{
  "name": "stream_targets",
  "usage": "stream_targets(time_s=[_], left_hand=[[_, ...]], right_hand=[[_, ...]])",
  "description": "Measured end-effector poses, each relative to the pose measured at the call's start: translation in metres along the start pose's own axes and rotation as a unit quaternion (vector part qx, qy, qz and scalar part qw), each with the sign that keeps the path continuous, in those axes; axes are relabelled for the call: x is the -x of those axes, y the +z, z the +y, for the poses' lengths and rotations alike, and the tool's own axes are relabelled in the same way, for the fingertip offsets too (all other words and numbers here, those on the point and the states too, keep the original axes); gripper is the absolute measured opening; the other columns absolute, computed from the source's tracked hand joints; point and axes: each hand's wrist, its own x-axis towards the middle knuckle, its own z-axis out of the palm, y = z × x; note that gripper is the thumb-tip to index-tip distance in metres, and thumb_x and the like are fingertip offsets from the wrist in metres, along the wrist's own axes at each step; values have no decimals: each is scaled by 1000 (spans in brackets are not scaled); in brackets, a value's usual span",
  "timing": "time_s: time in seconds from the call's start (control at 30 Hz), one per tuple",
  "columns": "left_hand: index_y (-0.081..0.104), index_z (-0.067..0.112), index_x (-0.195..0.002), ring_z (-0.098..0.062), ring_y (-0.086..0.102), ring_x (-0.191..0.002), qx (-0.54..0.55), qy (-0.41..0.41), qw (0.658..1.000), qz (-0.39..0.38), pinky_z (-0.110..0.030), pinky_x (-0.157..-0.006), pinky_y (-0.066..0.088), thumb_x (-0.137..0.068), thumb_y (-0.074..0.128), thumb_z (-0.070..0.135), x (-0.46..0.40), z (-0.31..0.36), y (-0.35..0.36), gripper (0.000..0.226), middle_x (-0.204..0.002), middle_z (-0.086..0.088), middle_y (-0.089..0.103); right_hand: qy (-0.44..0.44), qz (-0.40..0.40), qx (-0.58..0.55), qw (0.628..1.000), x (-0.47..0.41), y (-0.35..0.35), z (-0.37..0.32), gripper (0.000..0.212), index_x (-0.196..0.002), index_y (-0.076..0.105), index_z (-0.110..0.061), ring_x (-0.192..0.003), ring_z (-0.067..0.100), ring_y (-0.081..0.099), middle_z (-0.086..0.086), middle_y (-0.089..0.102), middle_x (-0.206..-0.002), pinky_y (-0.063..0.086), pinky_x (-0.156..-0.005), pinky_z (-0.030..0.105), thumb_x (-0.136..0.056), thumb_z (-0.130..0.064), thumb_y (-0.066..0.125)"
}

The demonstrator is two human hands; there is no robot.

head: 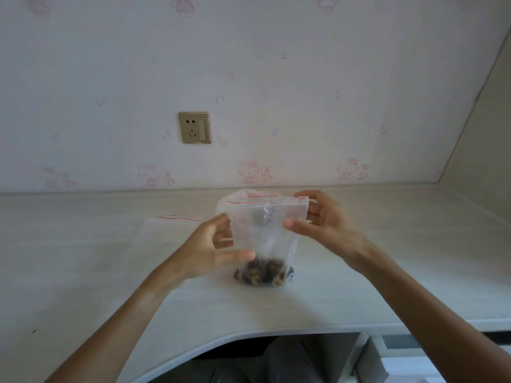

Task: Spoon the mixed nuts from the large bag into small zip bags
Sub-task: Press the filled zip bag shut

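Observation:
A clear zip bag with a red line along its top stands upright on the pale desk, with mixed nuts heaped in its bottom. My left hand holds the bag's left side, thumb across the front just above the nuts. My right hand pinches the bag's upper right edge near the zip strip. A second bag edge with a red line shows just behind the top. An empty clear zip bag lies flat on the desk to the left. No spoon is visible.
The desk meets a wall with pink cartoon wallpaper and a gold power socket. A side panel rises at the far right. The desk's curved front edge is close to me, with my lap below and white drawers at lower right.

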Motion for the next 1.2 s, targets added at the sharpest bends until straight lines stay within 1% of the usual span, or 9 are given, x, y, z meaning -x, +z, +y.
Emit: stream_targets(time_s=[0.1, 0.2, 0.3, 0.47, 0.6, 0.7, 0.83, 0.97, 1.2], left_hand=[[76, 19, -120, -10, 72, -111, 9, -20, 1000, -7, -21, -93, 51, -86, 80, 42, 6, -10, 22, 41, -118, 5, 77], [77, -2, -108, -20, 71, -99, 15, -22, 996, 80, -29, -88, 49, -94, 66, 39, 1, -14, 35, 45, -103, -6, 77], [80, 7, -104, -16, 76, -102, 69, -33, 992, 98, -17, -89, 53, -101, 61, 28, -2, -8, 39, 28, -102, -4, 81], [80, 12, -104, -16, 77, -101, 109, -26, 988, 109, -24, -78, 60, -98, 59, 40, -6, -3, 46, 36, -104, -2, 81], [80, 22, -107, -20, 77, -101, 141, 0, 985, 100, -26, -76, 62, -93, 61, 45, -15, -4, 52, 33, -107, -2, 80], [81, 32, -106, -15, 75, -103, 84, 34, 994, 68, -28, -86, 61, -94, 64, 43, -22, -14, 61, 23, -108, 2, 80], [76, 36, -114, 4, 68, -108, -129, 90, 987, 18, -20, -96, 54, -96, 64, 44, -28, -29, 79, 23, -112, 24, 74], [67, 38, -132, 17, 44, -131, -289, 143, 946, -38, -12, -111, 37, -100, 52, 55, -32, -37, 89, 38, -137, 29, 58], [67, 40, -132, 21, 34, -136, -323, 149, 934, -27, 0, -110, 20, -102, 53, 50, -34, -42, 91, 35, -139, 33, 53]], right_hand=[[24, -54, -4, 998, 10, 9, 13, 61, -132, 62, -22, -109, 19, 74, -2, 77, -118, 60, -92, 33, -77, -28, 90], [51, -72, 22, 996, 19, 21, 24, 43, -120, 71, -26, -106, 17, 74, -4, 78, -114, 60, -91, 30, -81, -34, 88], [72, -50, 43, 995, 24, 33, 36, 18, -104, 79, -22, -95, 20, 74, 1, 78, -101, 60, -87, 30, -91, -35, 77], [104, 14, -30, 994, 29, 39, 38, 34, -88, 82, -15, -74, 17, 65, 18, 73, -85, 50, -67, 19, -104, -34, 59], [122, 77, -61, 988, 26, 18, 29, 29, -93, 81, -15, -89, 22, 77, 6, 81, -96, 61, -84, 36, -102, -34, 61], [95, 138, -79, 983, 19, -15, 22, 33, -85, 82, -16, -83, 22, 77, 10, 80, -90, 62, -77, 35, -104, -30, 59], [59, 225, -68, 970, -3, -64, 19, 38, -72, 76, -18, -56, 5, 68, -7, 70, -60, 50, -51, 17, -105, -25, 58], [47, 255, -50, 964, -35, -104, 34, 30, -85, 73, -7, -74, 21, 76, 11, 79, -80, 58, -67, 26, -105, -23, 57], [132, 266, -3, 955, -85, -131, 79, 31, -82, 75, -16, -73, 15, 77, 5, 80, -81, 55, -66, 25, -104, -29, 58]])
